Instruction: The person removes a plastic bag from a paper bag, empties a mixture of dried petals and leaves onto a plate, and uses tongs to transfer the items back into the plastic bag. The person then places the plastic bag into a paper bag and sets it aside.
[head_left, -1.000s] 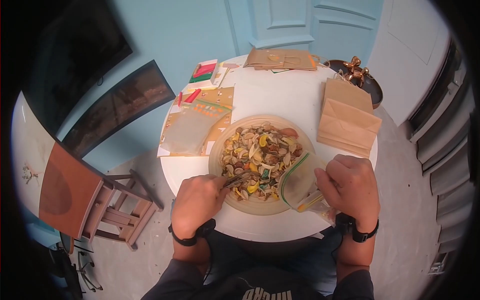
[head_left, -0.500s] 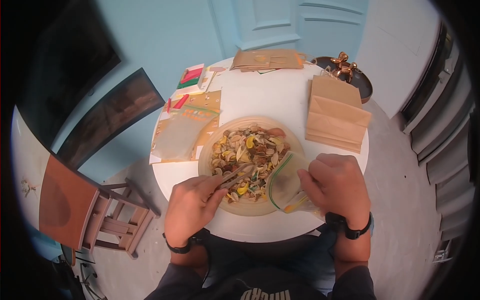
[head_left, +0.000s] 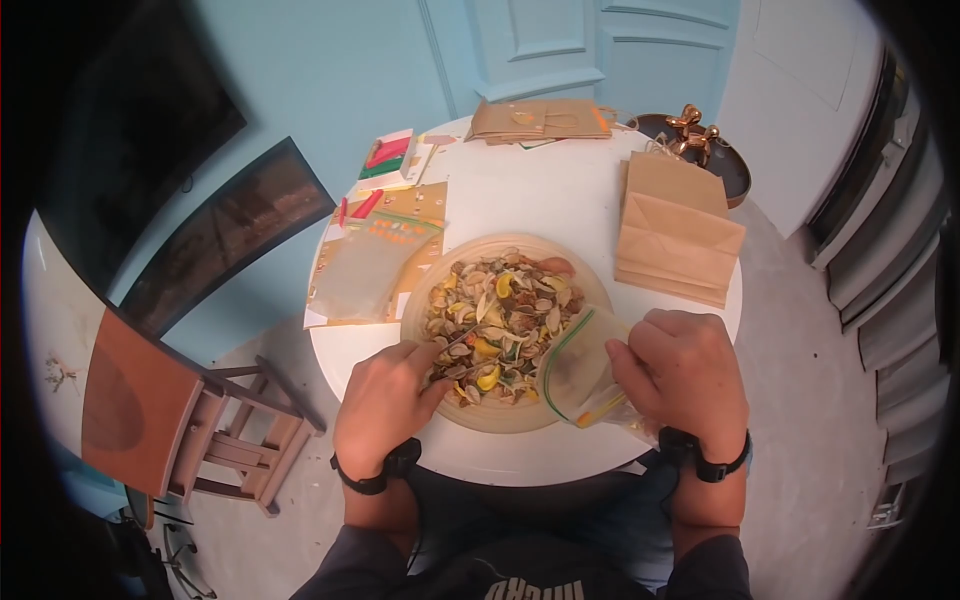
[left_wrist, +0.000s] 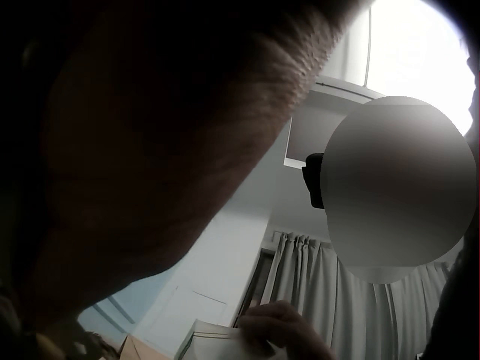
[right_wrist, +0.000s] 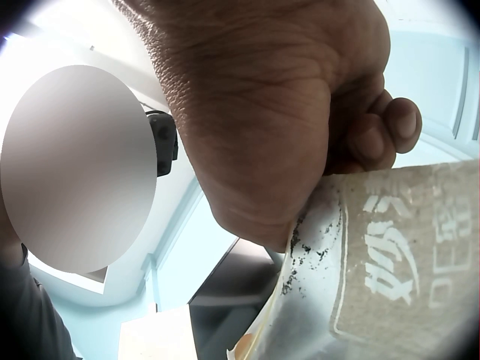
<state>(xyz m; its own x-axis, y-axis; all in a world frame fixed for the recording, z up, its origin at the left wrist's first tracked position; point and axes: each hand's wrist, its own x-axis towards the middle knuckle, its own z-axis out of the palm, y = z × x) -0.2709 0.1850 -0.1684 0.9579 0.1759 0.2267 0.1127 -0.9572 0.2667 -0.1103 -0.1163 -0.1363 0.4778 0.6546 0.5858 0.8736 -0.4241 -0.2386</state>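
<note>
Stage, by judgement: partway, with much outstanding. Bulk of the mixed dried pieces [head_left: 500, 320] in the round bowl [head_left: 500, 423], spread across nearly its full width. Apparently only a small quantity inside the clear bag [head_left: 580, 365], low down near the hand; exact amount not determinable. Green-edged mouth of the bag unsealed and facing the bowl, overlapping its near right rim. Outstanding: further filling, if intended, and closure of the mouth.

Left grip: nearly closed, thumb and forefinger of the left hand [head_left: 380, 405] pinching slender tongs [head_left: 458, 343] above the left part of the mix. Tips partly lost among the pieces; cannot tell whether loaded. No confirmation from the left wrist view, with only the shaded palm to be seen at close range.

Right grip: closed, thumb and curled fingers of the right hand [head_left: 690, 375] holding the bag by its side. White print and dark specks on the bag noted in the right wrist view.

Also on the bench [head_left: 530, 190]: flat pouch [head_left: 360, 270] on a patterned sheet, left of the bowl; folded paper bags [head_left: 675, 235] to the right; further brown paper bags [head_left: 540, 118] at the far edge.
</note>
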